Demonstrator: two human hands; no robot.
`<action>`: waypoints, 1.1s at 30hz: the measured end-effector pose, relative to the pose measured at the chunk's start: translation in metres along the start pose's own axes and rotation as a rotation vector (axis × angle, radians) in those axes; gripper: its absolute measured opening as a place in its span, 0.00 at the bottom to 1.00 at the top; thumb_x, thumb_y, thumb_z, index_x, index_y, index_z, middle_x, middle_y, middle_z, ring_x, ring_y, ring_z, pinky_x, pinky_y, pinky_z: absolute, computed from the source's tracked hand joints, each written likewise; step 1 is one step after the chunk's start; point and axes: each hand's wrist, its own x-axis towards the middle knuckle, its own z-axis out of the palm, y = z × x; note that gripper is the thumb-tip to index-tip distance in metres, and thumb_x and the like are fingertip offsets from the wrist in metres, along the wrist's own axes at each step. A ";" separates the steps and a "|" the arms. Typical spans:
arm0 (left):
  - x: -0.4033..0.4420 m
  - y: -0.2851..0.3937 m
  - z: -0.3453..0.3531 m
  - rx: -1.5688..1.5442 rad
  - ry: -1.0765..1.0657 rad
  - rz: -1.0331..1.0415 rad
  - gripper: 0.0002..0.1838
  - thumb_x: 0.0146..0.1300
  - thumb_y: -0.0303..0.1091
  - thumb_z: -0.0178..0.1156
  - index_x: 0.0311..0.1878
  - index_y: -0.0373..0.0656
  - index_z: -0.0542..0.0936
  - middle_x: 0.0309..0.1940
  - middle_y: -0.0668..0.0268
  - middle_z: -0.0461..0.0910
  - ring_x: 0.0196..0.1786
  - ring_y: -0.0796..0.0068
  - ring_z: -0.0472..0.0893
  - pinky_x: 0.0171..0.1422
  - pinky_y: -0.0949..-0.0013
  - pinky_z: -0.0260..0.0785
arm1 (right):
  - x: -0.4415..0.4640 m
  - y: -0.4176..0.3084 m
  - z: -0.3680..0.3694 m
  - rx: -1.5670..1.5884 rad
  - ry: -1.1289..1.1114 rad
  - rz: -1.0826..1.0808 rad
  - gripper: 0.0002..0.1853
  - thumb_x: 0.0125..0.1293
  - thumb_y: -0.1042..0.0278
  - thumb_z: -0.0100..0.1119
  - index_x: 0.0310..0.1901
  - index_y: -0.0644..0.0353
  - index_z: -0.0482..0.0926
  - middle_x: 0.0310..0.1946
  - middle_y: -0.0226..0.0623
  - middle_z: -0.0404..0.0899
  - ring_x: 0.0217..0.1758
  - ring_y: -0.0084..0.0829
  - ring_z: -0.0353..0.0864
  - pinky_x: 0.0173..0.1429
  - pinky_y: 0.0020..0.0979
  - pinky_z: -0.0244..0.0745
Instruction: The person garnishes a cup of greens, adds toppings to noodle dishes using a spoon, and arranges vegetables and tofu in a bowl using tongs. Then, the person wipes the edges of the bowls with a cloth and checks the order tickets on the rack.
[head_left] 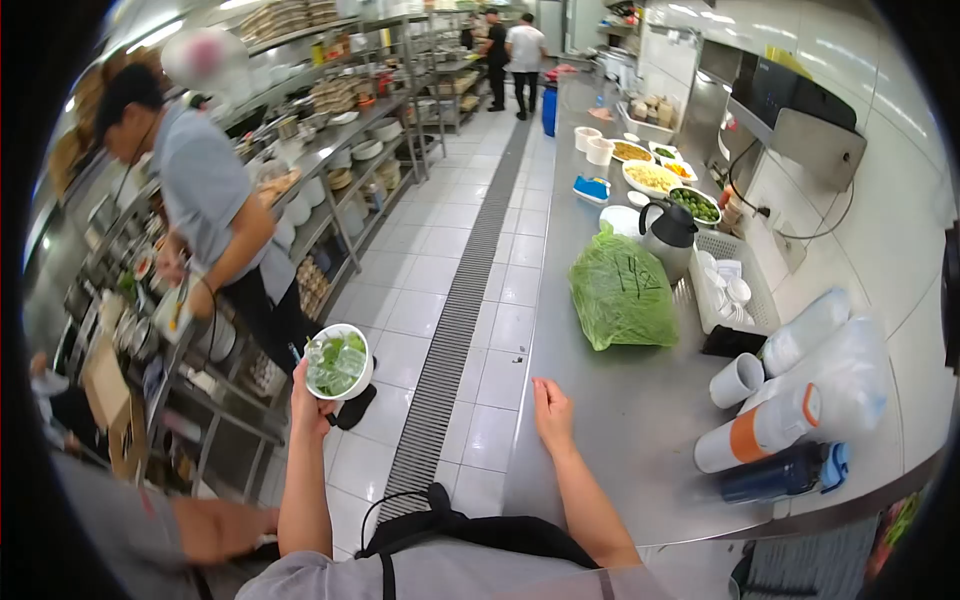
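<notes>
My left hand (308, 402) is closed around a white bowl (369, 366), held out above the floor on the left. Inside the bowl lie green leaves (318, 352) and clear pieces that look like ice (347, 366). A thin dark-blue stick-like thing (295, 352) shows beside that hand; its kind is unclear. My right hand (552, 412) is at the edge of the steel counter (620, 420), fingers curled together, with nothing visible in them. Nearest to it on the counter is a green plastic bag (622, 290) marked with dark writing.
Behind the bag stand a steel jug (668, 240), a crate of white cups (715, 325) and food dishes (652, 178). Bottles (750, 435) line the counter's right side. A co-worker (215, 190) works at the left shelves. A drain grate (455, 330) runs along the tiled floor.
</notes>
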 end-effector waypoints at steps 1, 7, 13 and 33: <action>0.020 0.006 0.003 0.029 -0.071 -0.001 0.20 0.62 0.55 0.47 0.38 0.46 0.73 0.17 0.75 0.69 0.10 0.89 0.55 0.12 0.82 0.42 | 0.000 0.003 0.004 -0.008 0.032 0.021 0.12 0.65 0.64 0.50 0.37 0.64 0.78 0.15 0.28 0.69 0.19 0.16 0.63 0.24 0.23 0.60; 0.115 0.009 0.021 0.073 -0.162 -0.110 0.23 0.63 0.54 0.46 0.41 0.41 0.73 0.19 0.69 0.72 0.09 0.87 0.58 0.10 0.81 0.43 | -0.005 -0.001 -0.001 -0.235 0.169 0.071 0.10 0.62 0.63 0.54 0.35 0.62 0.78 0.17 0.37 0.74 0.18 0.24 0.70 0.25 0.26 0.65; 0.182 -0.015 0.076 0.103 -0.299 -0.229 0.17 0.65 0.49 0.44 0.39 0.44 0.71 0.16 0.74 0.67 0.09 0.87 0.56 0.09 0.81 0.43 | -0.008 0.018 -0.002 -0.260 0.260 0.175 0.11 0.63 0.68 0.50 0.25 0.63 0.76 0.11 0.27 0.67 0.15 0.16 0.62 0.20 0.23 0.58; 0.458 -0.037 0.280 0.324 -0.678 -0.358 0.18 0.67 0.47 0.44 0.31 0.42 0.73 0.14 0.75 0.67 0.11 0.86 0.61 0.13 0.80 0.48 | 0.422 -0.010 0.242 0.635 -0.488 0.668 0.26 0.68 0.52 0.40 0.62 0.58 0.60 0.50 0.42 0.72 0.45 0.34 0.77 0.38 0.36 0.80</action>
